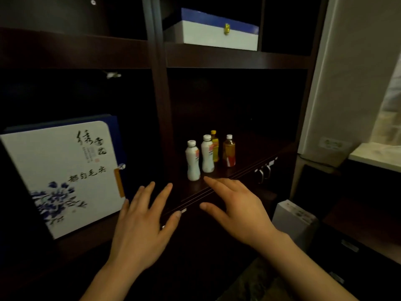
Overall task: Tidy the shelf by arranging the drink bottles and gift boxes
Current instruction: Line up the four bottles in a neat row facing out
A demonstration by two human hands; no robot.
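Observation:
Two white drink bottles point(193, 160) point(207, 154), a yellow bottle point(214, 146) and an amber tea bottle point(229, 151) stand upright together on the dark shelf board point(249, 157). A white gift box with blue flowers point(63, 174) leans upright in the left compartment. A white box with a blue lid and gold clasp point(214, 32) lies on the upper shelf. My left hand point(144, 222) hovers open just right of the flowered box. My right hand point(235, 207) is open at the shelf's front edge, fingertips just short of the nearest white bottle.
A dark vertical divider point(161, 105) separates the two compartments. Drawer handles point(263, 172) hang under the shelf board. A small white carton point(293, 220) stands low on the right, beside a pale wall with a socket point(334, 145).

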